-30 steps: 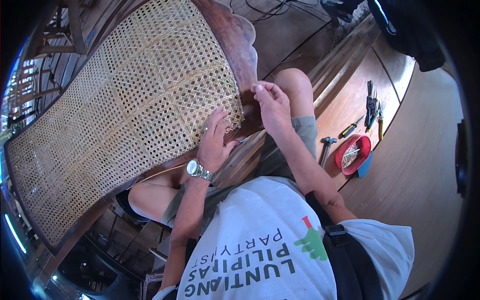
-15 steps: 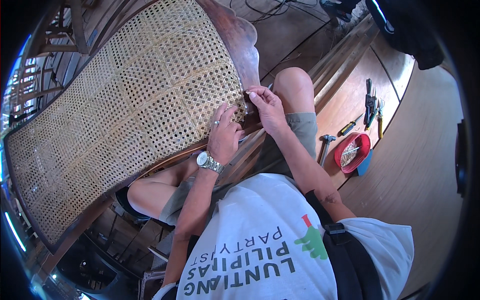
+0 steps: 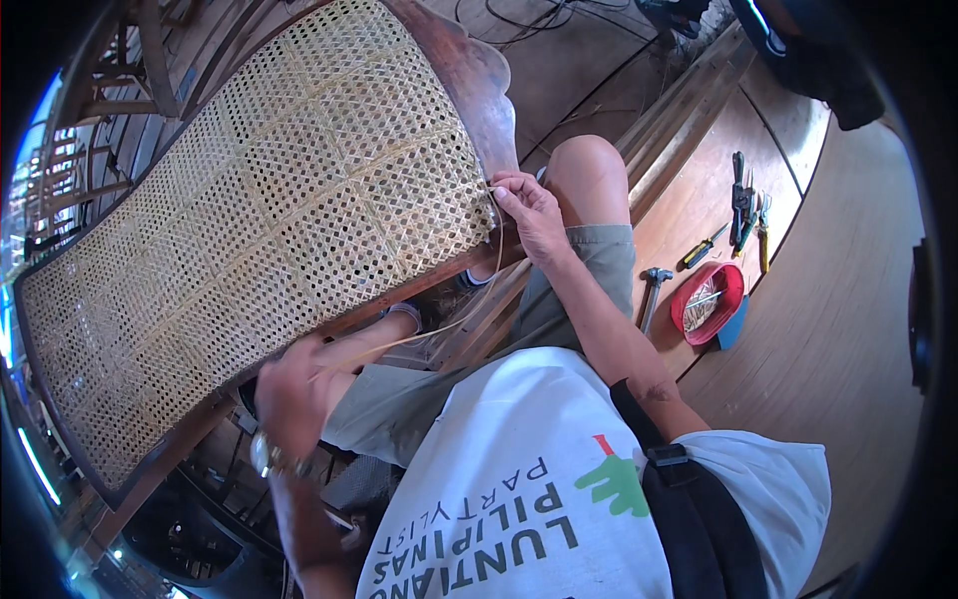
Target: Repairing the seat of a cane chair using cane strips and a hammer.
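Note:
A woven cane panel (image 3: 289,190) in a dark wooden frame (image 3: 464,70) lies slantwise across the left and middle. My right hand (image 3: 534,215) is at the panel's right edge, thumb and fingertips pinched on a thin pale cane strand (image 3: 479,306). From there the strand curves down and left over my leg to my left hand (image 3: 291,392). That hand is smeared by motion, below the panel's near edge and apart from the weave; the strand runs into its closed fingers. A metal watch (image 3: 267,457) is on the left wrist.
To my right on wooden boards lie a hammer (image 3: 654,298), a yellow-and-black screwdriver (image 3: 704,248) and several pliers (image 3: 740,205). A red container (image 3: 736,285) with light-coloured pieces inside stands beside them. Wooden slats (image 3: 684,115) run past my knee. Cables (image 3: 519,18) lie at the far side.
My left hand has left the weave and swung down and left, drawing a long cane strand into view. My right hand stays at the panel's edge.

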{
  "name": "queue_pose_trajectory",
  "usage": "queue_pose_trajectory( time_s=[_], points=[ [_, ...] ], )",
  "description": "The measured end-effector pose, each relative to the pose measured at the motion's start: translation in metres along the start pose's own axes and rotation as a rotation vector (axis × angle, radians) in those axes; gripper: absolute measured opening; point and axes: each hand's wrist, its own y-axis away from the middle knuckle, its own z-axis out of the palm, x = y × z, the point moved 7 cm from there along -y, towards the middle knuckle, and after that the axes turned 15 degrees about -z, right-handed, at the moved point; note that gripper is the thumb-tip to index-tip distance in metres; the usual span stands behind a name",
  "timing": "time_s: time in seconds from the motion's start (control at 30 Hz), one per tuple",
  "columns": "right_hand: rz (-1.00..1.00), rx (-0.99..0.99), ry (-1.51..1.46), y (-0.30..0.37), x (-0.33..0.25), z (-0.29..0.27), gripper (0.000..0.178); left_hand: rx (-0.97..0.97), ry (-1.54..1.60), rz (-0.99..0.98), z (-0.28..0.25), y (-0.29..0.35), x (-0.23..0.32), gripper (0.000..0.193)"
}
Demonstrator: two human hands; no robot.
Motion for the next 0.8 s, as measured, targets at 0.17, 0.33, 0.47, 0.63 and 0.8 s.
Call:
queue_pose_trajectory(
  time_s=[0.17,0.33,0.47,0.63,0.8],
  points=[
    [0.074,0.026,-0.091,0.001,0.008,-0.006,0.013,-0.731,0.036,-0.001,0.039,0.118,-0.016,0.047],
    [0.113,0.021,-0.117,0.001,0.009,-0.006,0.011,-0.424,0.338,0.055,0.022,0.09,-0.01,0.039],
    [0.057,0.015,-0.129,-0.002,0.003,-0.005,0.009,0.352,0.419,0.031,0.023,-0.017,0.005,0.025],
    [0.073,0.009,-0.136,-0.002,0.003,-0.007,0.011,0.35,0.489,0.381,0.105,-0.082,0.111,0.031],
    [0.041,0.014,-0.101,-0.003,0.003,-0.008,0.013,0.513,0.588,0.387,0.112,-0.118,0.166,0.033]
  ],
)
